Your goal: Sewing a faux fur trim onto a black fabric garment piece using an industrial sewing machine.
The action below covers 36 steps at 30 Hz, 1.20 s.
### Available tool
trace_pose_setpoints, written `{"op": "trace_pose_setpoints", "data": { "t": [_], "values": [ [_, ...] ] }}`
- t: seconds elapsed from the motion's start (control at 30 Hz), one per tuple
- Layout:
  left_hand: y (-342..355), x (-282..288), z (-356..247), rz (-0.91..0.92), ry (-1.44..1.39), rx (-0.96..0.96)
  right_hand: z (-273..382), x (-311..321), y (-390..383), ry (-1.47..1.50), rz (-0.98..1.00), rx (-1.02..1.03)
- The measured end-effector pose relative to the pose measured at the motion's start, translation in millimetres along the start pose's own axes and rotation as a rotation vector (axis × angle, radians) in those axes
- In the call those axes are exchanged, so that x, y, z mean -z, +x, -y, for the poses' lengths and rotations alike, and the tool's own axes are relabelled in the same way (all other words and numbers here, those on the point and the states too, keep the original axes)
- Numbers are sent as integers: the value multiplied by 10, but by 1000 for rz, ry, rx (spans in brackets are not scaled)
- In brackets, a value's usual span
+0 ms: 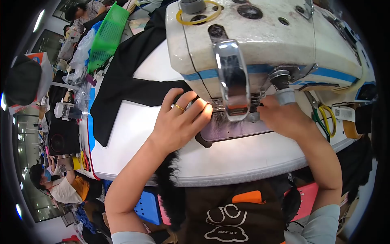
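Observation:
A white sewing machine (260, 49) with a blue stripe stands in front of me, a shiny metal guard (231, 77) over its stitching area. My left hand (178, 120), wearing a gold ring, is closed on black fabric (154, 92) at the left of the guard. That fabric spreads left across the table. Below my left wrist, a black furry strip (167, 183) hangs over the table edge. My right hand (284, 118) is closed at the right of the guard; something small and dark shows at its fingertips. Dark fuzz lies on the purplish plate (227, 131) between my hands.
Scissors with green handles (319, 118), a yellow ring (328, 120) and a tape roll (350, 129) lie at the right. A green basket (107, 38) stands at the far left. Other people sit at the left. The white table (239, 160) has a curved front edge.

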<state>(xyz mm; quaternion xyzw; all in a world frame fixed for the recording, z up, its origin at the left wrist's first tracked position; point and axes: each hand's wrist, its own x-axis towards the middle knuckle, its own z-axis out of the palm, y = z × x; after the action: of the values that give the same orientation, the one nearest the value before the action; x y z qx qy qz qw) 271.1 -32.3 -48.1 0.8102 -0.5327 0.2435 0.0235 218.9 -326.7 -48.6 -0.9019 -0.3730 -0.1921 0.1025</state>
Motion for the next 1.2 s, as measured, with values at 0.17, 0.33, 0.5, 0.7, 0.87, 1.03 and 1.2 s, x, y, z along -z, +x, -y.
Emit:
{"op": "trace_pose_setpoints", "data": {
  "t": [0.17, 0.33, 0.5, 0.7, 0.87, 1.03, 1.2],
  "values": [
    [-48, -29, -18, -15, -33, -28, -24, -65, -1, 58, 55, 13],
    [-59, -32, 73, 99, -73, -19, -9, -177, -1, 126, 60, -46],
    [1, -29, 87, 195, -106, 90, -19, -182, 7, 53, 182, -110],
    [4, -13, -13, 95, -59, 46, 36, 52, 53, -20, 210, -77],
    [24, -17, 12, 130, -65, 68, 9, 29, 19, -11, 169, -19],
    [29, -28, -7, 206, -79, 85, -48, -90, -62, -49, 147, -19],
    [97, -57, -59, 142, -137, 142, -41, -81, -93, -13, 120, -117]
  ]
}}
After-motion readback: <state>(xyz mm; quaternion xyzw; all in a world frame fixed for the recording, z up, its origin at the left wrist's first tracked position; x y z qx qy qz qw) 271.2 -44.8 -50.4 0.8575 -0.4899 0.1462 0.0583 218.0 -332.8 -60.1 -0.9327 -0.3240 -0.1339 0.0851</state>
